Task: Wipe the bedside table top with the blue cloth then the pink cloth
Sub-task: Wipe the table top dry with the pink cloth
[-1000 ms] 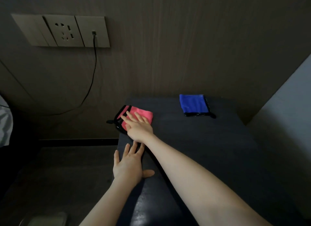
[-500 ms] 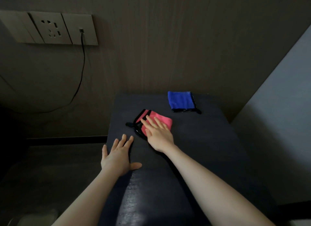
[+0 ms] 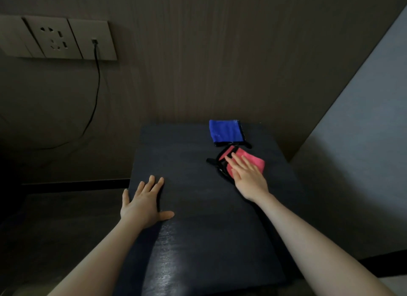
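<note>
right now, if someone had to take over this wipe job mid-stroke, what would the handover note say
Right hand: flat, palm down on the pink cloth, pressing it to the bedside table top, near the far right.
Left hand: open, flat on the top's left edge, holding nothing.
Blue cloth: folded at the far right corner, just behind the pink one, in no hand.
Done: blue pass looks finished, judging by the parked cloth.
Left: finish the pink wipe over the rest of the top.
</note>
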